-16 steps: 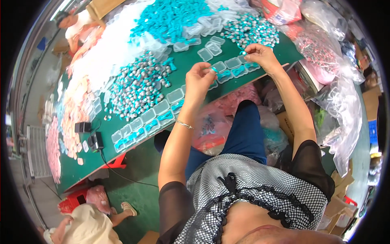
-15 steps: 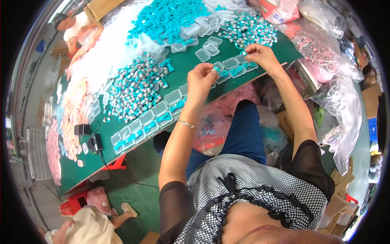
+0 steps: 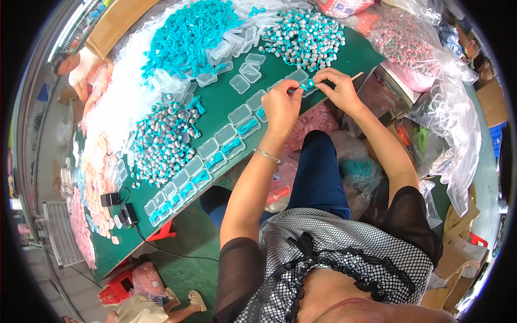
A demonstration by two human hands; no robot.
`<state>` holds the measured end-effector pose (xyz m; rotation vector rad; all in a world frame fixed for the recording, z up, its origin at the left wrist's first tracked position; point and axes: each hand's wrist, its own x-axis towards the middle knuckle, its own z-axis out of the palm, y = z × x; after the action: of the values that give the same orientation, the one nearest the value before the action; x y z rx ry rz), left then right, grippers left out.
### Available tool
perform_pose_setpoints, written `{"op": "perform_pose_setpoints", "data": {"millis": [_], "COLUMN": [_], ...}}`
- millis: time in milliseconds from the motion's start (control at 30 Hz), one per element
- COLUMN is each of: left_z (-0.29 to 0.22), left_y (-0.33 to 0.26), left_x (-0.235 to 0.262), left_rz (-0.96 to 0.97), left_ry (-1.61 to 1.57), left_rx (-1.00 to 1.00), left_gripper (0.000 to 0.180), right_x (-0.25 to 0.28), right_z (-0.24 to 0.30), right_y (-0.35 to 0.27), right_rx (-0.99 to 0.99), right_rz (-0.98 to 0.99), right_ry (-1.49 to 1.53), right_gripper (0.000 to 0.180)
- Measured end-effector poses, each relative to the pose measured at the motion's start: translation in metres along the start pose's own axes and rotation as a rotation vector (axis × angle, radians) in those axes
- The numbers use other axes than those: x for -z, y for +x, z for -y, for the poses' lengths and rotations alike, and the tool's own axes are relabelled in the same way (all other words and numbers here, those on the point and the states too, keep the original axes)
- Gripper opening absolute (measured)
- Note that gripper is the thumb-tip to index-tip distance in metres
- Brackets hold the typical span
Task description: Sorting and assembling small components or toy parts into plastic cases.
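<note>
Over the right end of a row of small clear plastic cases, my left hand (image 3: 283, 105) and my right hand (image 3: 340, 92) are close together. Both pinch a small teal piece (image 3: 307, 85) with pale parts, possibly a cord, stretched between the fingertips. Fingers partly cover it, so its exact kind is unclear. Below my hands the hinged cases (image 3: 239, 114) lie with lids turned back, running down to the left along the table's near edge. Bundled teal cords (image 3: 248, 126) sit in their near halves.
On the green table (image 3: 218, 99) lie a silver-and-teal bead-like pile (image 3: 164, 140), a similar pile (image 3: 302, 40) at the far right and a teal heap (image 3: 188, 37). Loose clear cases (image 3: 249, 72) stand behind the row. A black adapter (image 3: 128, 214) trails a cable. Another person (image 3: 81, 72) is at far left.
My hands have come together, the left moving right and the right moving in toward it, and the teal piece is now between them. The whole view has shifted slightly.
</note>
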<state>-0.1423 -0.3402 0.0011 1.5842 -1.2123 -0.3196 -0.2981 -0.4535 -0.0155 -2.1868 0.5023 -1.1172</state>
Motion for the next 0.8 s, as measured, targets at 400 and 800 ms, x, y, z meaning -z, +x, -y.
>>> {"op": "perform_pose_setpoints", "data": {"millis": [400,800], "left_z": [-0.005,0.023], "left_y": [-0.003,-0.021], "left_x": [0.022,0.116], "left_rz": [-0.028,-0.169], "left_ry": [-0.136,0.078], "left_rx": [0.064,0.097], "left_gripper": [0.012,0.016], "right_x": [-0.005,-0.024], "right_z": [0.006,0.04], "right_y": [0.001,0.01], "right_rx": [0.078,0.146], "right_rz": [-0.016,0.011], "right_ry": [-0.074,-0.074], "right_gripper": [0.014,0.016]}}
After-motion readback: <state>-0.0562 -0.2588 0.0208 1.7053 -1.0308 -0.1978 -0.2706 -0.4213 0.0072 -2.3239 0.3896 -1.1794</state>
